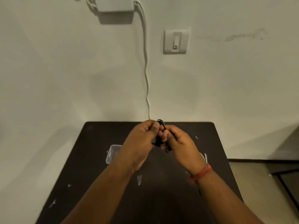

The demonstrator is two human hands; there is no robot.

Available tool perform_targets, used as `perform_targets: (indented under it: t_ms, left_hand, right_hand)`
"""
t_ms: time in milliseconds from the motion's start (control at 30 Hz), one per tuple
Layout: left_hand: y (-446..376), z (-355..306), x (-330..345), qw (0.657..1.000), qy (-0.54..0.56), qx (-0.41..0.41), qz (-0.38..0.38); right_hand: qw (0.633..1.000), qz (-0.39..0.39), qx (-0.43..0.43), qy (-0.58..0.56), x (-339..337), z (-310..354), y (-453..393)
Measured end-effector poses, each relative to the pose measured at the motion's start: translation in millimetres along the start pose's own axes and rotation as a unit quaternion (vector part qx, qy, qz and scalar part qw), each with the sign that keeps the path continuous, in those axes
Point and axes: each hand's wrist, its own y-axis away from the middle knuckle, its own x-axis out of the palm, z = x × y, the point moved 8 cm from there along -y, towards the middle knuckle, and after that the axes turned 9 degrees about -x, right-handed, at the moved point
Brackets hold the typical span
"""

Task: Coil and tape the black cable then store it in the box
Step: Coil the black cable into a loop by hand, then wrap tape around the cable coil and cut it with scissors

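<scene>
Both hands are raised together above the dark table (100,183). My left hand (142,138) and my right hand (179,143) are closed on a bunched black cable (161,125). Loops of it stick out above the fingers, and an end hangs below the right palm. Most of the cable is hidden inside the hands. A clear plastic box (112,152) lies on the table to the left, partly covered by my left wrist. A pale round thing (204,156), perhaps a tape roll, shows behind my right wrist.
Small pale scraps (139,179) are scattered over the table top. The wall behind carries a white switch (176,41), a white unit (114,5) and a white cord (146,75) running down behind the table. A dark ledge (284,180) lies to the right.
</scene>
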Motion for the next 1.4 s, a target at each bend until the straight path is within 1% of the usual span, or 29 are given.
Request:
perform_targets:
  t_ms: [167,367,433,467,633,733,833,933,967,1033,1067,1100,1133,1200,1267,1300,1333,1400]
  left_hand:
    - [-2,29,-1,0.998,-0.036,-0.030,-0.034]
    - [-5,50,5,0.981,-0.171,-0.009,-0.095]
    - [-8,56,7,0.969,-0.229,-0.011,-0.094]
    - [-11,61,8,0.967,-0.239,-0.025,-0.085]
    - [-11,96,14,0.983,-0.141,-0.106,-0.051]
    - [-12,116,17,0.986,-0.071,-0.139,-0.058]
    - [-12,134,18,0.982,0.007,-0.177,-0.064]
    - [-12,148,19,0.978,0.023,-0.192,-0.081]
    - [-13,151,17,0.977,0.018,-0.194,-0.091]
    - [-15,157,15,0.974,0.010,-0.201,-0.105]
    - [-16,161,13,0.973,0.010,-0.202,-0.109]
    - [-16,164,13,0.973,0.010,-0.205,-0.109]
    - [-16,167,12,0.971,0.011,-0.211,-0.110]
    - [-15,174,10,0.968,0.010,-0.224,-0.115]
    - [-14,181,8,0.965,0.007,-0.233,-0.123]
    - [-13,186,7,0.963,0.003,-0.238,-0.128]
    - [-13,189,6,0.962,-0.002,-0.241,-0.130]
    - [-14,198,4,0.959,-0.015,-0.247,-0.139]
  right_hand:
    - [0.995,-0.022,-0.005,0.102,1,-28,20]
    - [0.994,-0.051,0.002,0.101,-5,-56,33]
    - [0.992,-0.064,0.002,0.109,-12,-63,38]
    - [0.991,-0.067,0.007,0.113,-16,-70,42]
    - [0.992,-0.037,0.046,0.111,-21,-99,59]
    - [0.993,-0.019,0.074,0.095,-21,-115,68]
    - [0.989,0.018,0.093,0.116,-21,-127,73]
    - [0.988,0.059,0.101,0.098,-25,-141,76]
    - [0.989,0.049,0.096,0.106,-34,-147,76]
    - [0.981,0.006,0.086,0.175,-64,-167,77]
    - [0.970,-0.010,0.091,0.225,-82,-181,78]
    - [0.951,-0.012,0.106,0.289,-100,-195,80]
    - [0.924,0.006,0.123,0.363,-114,-209,82]
    - [0.851,0.083,0.150,0.495,-133,-236,89]
    - [0.790,0.171,0.174,0.563,-141,-258,97]
    - [0.766,0.204,0.175,0.585,-141,-266,101]
    - [0.747,0.223,0.169,0.603,-140,-269,104]
    - [0.730,0.239,0.144,0.624,-139,-272,102]
